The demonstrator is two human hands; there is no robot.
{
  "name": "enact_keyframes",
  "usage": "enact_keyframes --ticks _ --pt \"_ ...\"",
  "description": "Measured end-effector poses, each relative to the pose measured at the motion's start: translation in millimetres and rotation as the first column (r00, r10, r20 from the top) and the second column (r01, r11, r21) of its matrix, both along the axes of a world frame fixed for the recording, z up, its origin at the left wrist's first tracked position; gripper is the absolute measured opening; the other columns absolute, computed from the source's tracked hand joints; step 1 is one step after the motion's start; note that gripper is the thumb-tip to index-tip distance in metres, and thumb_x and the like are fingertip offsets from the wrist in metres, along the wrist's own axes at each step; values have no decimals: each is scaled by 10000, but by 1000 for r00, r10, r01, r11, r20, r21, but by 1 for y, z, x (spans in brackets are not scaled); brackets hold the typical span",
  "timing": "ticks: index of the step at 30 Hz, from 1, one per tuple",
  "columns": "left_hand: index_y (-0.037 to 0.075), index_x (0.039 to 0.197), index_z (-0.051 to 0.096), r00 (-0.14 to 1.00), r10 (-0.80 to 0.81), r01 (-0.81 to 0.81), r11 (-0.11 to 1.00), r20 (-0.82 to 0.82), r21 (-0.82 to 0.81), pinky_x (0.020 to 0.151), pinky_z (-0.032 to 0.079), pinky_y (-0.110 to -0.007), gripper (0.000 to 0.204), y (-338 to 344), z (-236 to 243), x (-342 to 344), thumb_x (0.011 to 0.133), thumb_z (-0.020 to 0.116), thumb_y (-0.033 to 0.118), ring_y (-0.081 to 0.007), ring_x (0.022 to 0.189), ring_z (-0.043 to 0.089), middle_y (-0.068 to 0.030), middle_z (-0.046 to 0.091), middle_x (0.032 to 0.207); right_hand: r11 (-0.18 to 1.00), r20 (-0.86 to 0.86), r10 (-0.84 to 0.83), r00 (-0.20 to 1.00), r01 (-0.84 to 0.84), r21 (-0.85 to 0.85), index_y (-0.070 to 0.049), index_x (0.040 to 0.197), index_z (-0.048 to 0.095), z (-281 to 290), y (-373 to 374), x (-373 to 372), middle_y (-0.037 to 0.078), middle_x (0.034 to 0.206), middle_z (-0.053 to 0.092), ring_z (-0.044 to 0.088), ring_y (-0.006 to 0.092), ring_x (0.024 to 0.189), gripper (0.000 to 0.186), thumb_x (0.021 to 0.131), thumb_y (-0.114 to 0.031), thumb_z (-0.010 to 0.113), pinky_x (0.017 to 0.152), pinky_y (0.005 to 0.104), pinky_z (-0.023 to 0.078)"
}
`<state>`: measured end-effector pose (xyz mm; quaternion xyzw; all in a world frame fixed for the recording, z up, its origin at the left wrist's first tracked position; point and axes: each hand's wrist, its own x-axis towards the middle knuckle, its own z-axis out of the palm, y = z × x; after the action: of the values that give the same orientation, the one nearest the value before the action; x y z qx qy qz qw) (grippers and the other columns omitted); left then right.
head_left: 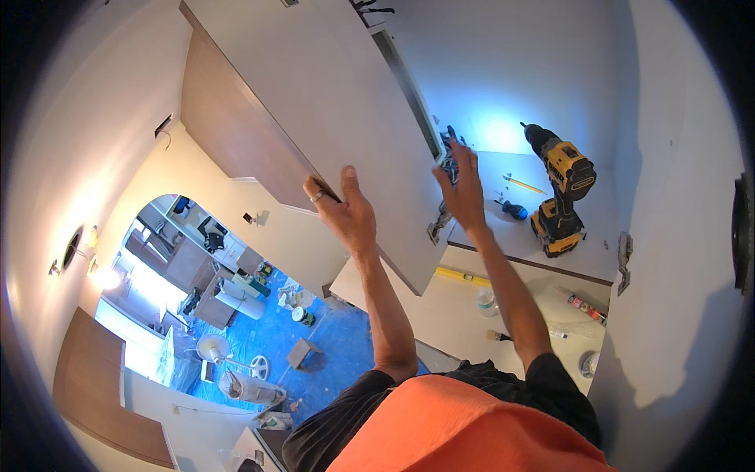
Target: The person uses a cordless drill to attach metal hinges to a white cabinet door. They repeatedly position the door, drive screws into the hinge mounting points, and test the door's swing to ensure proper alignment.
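A pale cabinet door (330, 102) slants across the upper middle, its near edge lined with wood-coloured trim. My left hand (348, 214) grips that edge, fingers wrapped round the far side and thumb on the pale face. Beside the opposite edge, my right hand (465, 189) is raised with fingers stretched out and thumb apart, close to a metal hinge (450, 161); whether the fingertips touch it I cannot tell. A lower hinge (439, 224) sits on the door. Inside the cabinet stands a yellow-and-black cordless drill (568, 177), its light shining on the back wall.
A blue-handled screwdriver (515, 210) and a yellow pencil (525, 186) lie on the cabinet shelf (495, 236). On the counter below are a yellow level (464, 276), a clear bottle (487, 302), a brush (497, 336) and a tube (587, 309). Blue sheeting (330, 346) covers the floor.
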<state>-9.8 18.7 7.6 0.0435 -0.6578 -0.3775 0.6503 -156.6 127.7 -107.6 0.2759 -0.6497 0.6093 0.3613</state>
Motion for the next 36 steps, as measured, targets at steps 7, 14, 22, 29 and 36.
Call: enact_keyframes --ticks 7,14,22,29,36 --pt "-17 1182 496 997 74 -72 994 17 -82 895 504 -364 371 -4 -2 -1 995 686 241 -242 967 634 -163 669 1031 904 -246 305 920 -361 -231 -61 1374 598 252 -33 -102 147 1190 660 661 277 1018 430 1020 -306 599 903 403 523" --pt "1 1177 490 1000 22 -23 996 -8 -91 873 509 -348 349 -2 -2 -2 993 686 224 -218 943 633 -142 665 1018 754 -196 603 773 -633 -177 -66 1273 695 369 -69 -141 45 997 694 607 150 785 449 1006 -422 633 730 318 512" --pt "2 1155 512 1000 -26 26 999 -2 -37 894 485 -347 312 1 1 -2 980 695 186 -189 971 594 -117 635 1038 681 -198 649 734 -677 -280 -110 1240 722 364 -85 -147 -77 678 503 380 73 564 406 997 -427 648 513 273 321" --pt "12 1149 488 999 -45 44 999 -31 -25 847 509 -318 363 -4 -1 -3 955 738 191 -181 923 628 -135 677 994 649 -49 736 676 -724 -235 -68 1219 710 358 -64 -119 59 1031 684 636 181 925 365 981 -340 665 794 344 520" --pt "7 1164 479 999 -14 14 1000 -34 -12 865 512 -326 395 -2 -4 -3 945 753 188 -214 919 653 -162 697 983 676 -98 720 687 -726 -125 -59 1175 733 363 -65 -129 23 955 682 606 129 838 350 976 -342 681 736 319 508"
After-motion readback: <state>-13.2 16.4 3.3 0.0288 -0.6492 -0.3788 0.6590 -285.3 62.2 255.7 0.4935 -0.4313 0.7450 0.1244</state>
